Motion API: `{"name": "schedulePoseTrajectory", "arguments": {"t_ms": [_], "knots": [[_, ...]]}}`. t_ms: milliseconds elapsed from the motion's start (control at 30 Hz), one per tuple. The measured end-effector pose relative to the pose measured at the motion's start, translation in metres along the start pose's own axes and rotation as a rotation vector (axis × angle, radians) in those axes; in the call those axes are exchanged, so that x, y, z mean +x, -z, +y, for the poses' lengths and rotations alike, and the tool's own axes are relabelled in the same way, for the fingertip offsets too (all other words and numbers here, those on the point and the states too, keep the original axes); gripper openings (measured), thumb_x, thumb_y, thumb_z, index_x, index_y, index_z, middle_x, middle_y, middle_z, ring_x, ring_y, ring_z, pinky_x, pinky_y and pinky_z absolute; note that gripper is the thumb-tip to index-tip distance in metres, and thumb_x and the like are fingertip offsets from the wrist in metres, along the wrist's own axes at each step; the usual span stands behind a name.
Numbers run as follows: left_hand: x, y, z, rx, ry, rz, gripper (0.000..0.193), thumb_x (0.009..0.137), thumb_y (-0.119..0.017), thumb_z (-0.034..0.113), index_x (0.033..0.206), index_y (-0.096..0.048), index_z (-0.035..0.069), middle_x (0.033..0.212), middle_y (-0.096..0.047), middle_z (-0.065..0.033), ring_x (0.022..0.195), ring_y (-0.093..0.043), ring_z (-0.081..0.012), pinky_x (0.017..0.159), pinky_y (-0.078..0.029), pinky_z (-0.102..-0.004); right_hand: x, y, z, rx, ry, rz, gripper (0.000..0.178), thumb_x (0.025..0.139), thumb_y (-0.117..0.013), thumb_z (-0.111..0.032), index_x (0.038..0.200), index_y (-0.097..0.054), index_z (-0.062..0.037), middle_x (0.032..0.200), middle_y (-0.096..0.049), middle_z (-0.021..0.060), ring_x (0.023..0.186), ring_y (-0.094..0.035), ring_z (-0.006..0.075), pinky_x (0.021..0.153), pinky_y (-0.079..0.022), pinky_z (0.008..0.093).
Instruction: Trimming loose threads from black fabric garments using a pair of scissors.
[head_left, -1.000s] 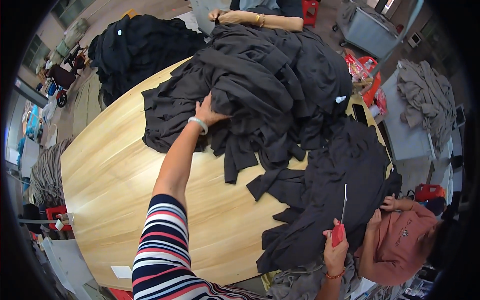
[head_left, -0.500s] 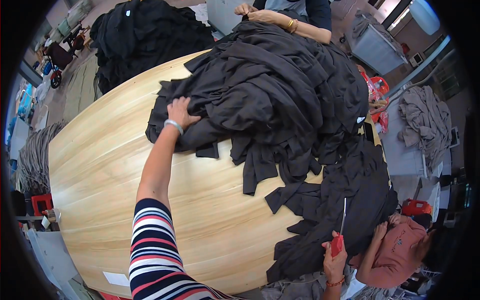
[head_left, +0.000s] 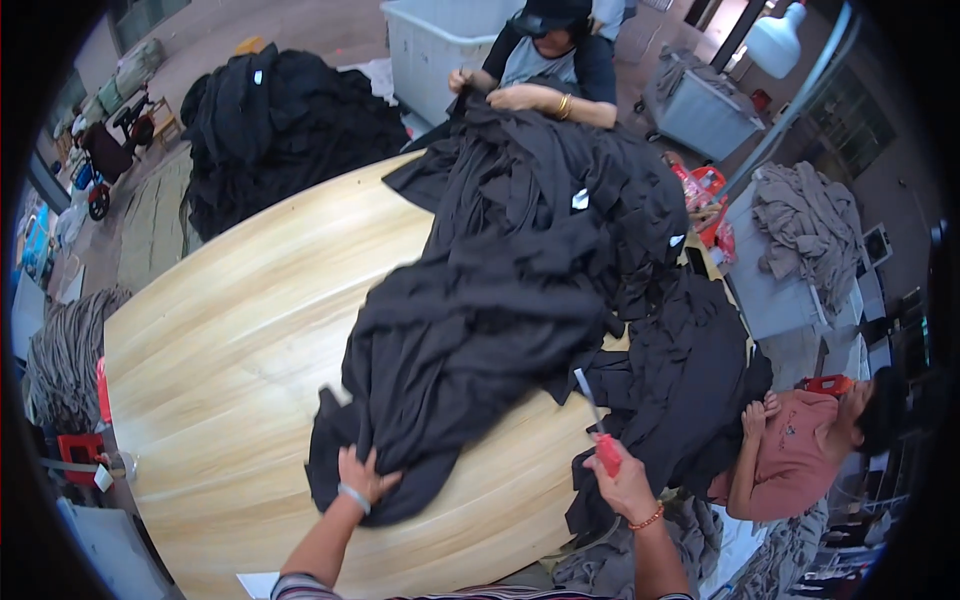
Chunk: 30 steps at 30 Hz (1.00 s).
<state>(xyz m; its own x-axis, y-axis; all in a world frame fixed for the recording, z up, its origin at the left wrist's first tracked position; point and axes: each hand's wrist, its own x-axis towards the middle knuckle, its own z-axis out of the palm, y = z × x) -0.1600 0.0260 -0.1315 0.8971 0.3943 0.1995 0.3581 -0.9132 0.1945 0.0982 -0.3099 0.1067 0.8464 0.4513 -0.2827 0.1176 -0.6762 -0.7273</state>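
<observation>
A heap of black cloth pieces (head_left: 470, 330) stretches across the table, its middle smeared by motion. My left hand (head_left: 366, 478), with a pale bangle at the wrist, grips the near edge of the heap, close to the table's front. On the right, my right hand (head_left: 627, 487) is closed round the handle of a red-handled tool (head_left: 607, 456). The tool's narrow metal blade points up and away, over the gap between the big heap and a smaller black cloth pile (head_left: 680, 370). What kind of tool it is, I cannot make out.
Across the table a person (head_left: 545, 75) handles the heap's far end. Another person in a pink shirt (head_left: 790, 450) is at the right edge. A pale wooden table (head_left: 220, 370) lies beneath. Beyond it are a black cloth mound (head_left: 285, 140), white bin (head_left: 440, 50) and lamp (head_left: 777, 42).
My left hand has drawn part of the black heap toward me, down the table. My right hand has shifted left and slightly up with the red-handled tool, whose blade now tilts left.
</observation>
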Motion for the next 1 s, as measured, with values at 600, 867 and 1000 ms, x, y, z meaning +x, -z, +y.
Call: {"name": "schedulePoseTrajectory", "arguments": {"t_ms": [600, 867, 1000], "knots": [[-0.116, 0.142, -0.094, -0.368, 0.524, 0.215, 0.071, 0.072, -0.08, 0.025, 0.131, -0.046, 0.003, 0.077, -0.051, -0.0086, 0.076, -0.05, -0.0281, 0.072, -0.042, -0.0404, -0.1, -0.11, -0.065, -0.243, 0.283, -0.15, 0.038, 0.091, -0.057, -0.022, 0.127, -0.049, -0.0141, 0.092, -0.066, 0.0238, 0.088, -0.062, 0.0452, 0.076, -0.05, 0.0523], [-0.157, 0.172, -0.008, -0.32, 0.225, 0.096, 0.016, 0.076, -0.069, 0.012, 0.089, -0.061, 0.007, 0.082, -0.058, -0.0116, 0.08, -0.056, -0.0342, 0.072, -0.044, -0.0451, -0.116, -0.112, -0.063, -0.34, 0.28, -0.178, 0.04, 0.091, -0.054, -0.019, 0.131, -0.047, -0.0153, 0.093, -0.069, 0.012, 0.09, -0.066, 0.0365, 0.08, -0.051, 0.0438], [-0.192, 0.143, 0.008, -0.238, 0.327, -0.169, 0.029, 0.075, -0.072, 0.019, 0.1, -0.062, 0.01, 0.095, -0.058, -0.0113, 0.093, -0.055, -0.0325, 0.077, -0.045, -0.0441, -0.109, -0.122, -0.023, -0.28, 0.361, -0.178, 0.039, 0.092, -0.054, -0.015, 0.13, -0.052, -0.014, 0.095, -0.068, 0.0138, 0.089, -0.066, 0.0336, 0.081, -0.051, 0.0396]]}}
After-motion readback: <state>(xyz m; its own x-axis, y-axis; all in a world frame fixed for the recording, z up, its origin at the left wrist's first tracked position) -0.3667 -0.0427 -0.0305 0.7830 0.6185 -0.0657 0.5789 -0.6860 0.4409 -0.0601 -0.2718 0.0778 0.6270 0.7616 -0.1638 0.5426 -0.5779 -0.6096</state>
